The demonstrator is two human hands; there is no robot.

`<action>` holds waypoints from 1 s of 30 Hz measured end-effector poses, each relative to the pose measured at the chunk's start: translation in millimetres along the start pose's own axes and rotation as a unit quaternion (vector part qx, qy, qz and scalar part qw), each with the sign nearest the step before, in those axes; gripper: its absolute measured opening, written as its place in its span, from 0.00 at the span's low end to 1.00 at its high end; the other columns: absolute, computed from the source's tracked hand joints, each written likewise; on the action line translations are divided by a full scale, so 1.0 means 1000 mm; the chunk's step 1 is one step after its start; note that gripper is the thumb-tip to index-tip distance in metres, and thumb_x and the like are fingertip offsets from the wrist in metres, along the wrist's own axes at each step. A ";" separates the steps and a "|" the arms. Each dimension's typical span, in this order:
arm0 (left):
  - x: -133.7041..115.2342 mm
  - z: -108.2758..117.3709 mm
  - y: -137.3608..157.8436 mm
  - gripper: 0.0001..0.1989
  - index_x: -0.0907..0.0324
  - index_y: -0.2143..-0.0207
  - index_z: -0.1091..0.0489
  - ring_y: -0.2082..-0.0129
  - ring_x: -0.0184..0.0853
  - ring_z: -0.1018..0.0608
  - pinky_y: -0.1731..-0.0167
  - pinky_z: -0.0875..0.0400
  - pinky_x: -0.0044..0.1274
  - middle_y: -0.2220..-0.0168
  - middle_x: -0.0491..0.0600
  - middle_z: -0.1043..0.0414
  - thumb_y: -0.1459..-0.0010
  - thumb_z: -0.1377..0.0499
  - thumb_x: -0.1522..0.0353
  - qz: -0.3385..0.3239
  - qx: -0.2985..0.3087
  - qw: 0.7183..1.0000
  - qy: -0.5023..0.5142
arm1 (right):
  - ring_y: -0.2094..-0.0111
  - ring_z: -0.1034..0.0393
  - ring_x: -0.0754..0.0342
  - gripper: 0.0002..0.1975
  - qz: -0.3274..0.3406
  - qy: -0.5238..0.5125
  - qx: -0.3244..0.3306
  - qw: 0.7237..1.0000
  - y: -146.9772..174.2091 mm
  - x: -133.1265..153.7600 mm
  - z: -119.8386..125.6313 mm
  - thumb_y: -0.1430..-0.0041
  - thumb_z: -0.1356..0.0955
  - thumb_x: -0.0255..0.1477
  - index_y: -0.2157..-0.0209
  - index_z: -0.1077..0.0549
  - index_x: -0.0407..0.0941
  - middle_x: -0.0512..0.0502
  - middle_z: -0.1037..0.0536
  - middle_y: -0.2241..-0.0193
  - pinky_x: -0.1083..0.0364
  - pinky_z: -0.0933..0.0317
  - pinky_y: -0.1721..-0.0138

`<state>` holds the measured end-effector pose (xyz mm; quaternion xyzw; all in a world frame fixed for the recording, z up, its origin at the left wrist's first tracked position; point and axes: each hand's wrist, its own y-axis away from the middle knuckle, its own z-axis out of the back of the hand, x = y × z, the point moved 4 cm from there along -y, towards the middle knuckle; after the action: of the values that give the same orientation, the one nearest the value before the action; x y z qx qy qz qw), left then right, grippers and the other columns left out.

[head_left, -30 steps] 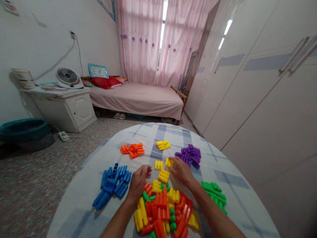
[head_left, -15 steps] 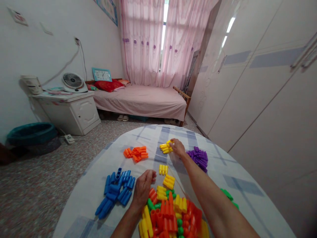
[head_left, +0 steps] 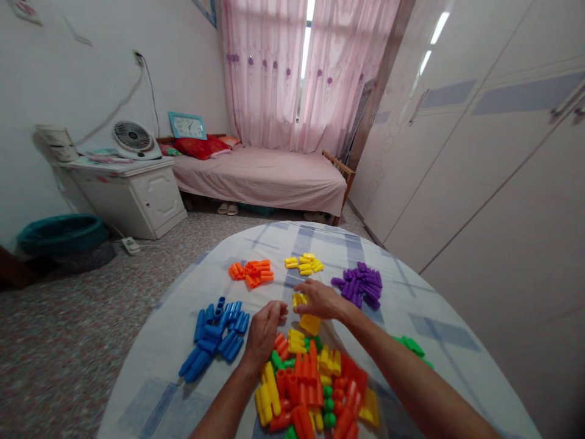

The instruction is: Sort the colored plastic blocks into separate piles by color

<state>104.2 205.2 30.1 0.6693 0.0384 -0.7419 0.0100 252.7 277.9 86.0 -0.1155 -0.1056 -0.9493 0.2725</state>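
Note:
My right hand reaches over the middle of the table, its thumb and fingers around a yellow toy building block. Just below it, another yellow block lies on the cloth. My left hand rests on its side, fingers curled, with nothing showing in them. Close in front of me is a mixed heap of tube-shaped blocks in red, yellow, green and orange. Blue blocks lie left of my left hand. Farther off are small groups of orange blocks, yellow blocks and purple blocks.
Green blocks lie to the right, partly behind my right forearm. A checked cloth covers the rounded table. Beyond stand a bed, a white cabinet with a fan, a bin and a tall wardrobe.
My right hand has drawn back from the far yellow group to the nearer yellow block. Yellow blocks stay behind in that group. My left hand keeps its place; the view has tilted slightly down.

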 end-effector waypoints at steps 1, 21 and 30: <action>0.001 0.000 0.000 0.23 0.60 0.64 0.29 0.67 0.36 0.22 0.64 0.29 0.27 0.66 0.51 0.25 0.39 0.55 0.54 0.000 0.001 1.000 -0.001 | 0.54 0.32 0.45 0.29 -0.007 0.013 0.003 1.000 0.003 0.004 -0.004 0.51 0.30 0.41 0.47 0.32 0.48 0.41 0.29 0.51 0.52 0.39 0.57; -0.007 0.000 0.002 0.22 0.61 0.66 0.28 0.66 0.35 0.23 0.65 0.29 0.26 0.67 0.51 0.25 0.39 0.54 0.55 -0.002 -0.011 1.000 0.001 | 0.50 0.37 0.47 0.17 -0.152 0.075 -0.209 0.963 -0.045 -0.041 0.025 0.42 0.35 0.30 0.50 0.32 0.46 0.40 0.30 0.50 0.52 0.44 0.52; -0.002 0.000 -0.001 0.22 0.61 0.66 0.28 0.69 0.34 0.23 0.66 0.29 0.26 0.68 0.50 0.25 0.40 0.53 0.54 -0.007 -0.014 1.000 0.010 | 0.58 0.30 0.51 0.22 -0.030 -0.033 0.009 0.999 0.048 0.000 0.002 0.46 0.32 0.38 0.50 0.30 0.48 0.44 0.28 0.54 0.56 0.40 0.59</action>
<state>104.1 206.2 32.0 0.6764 0.0536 -0.7344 0.0144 279.5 238.7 94.6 -0.1416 -0.1261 -0.9518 0.2411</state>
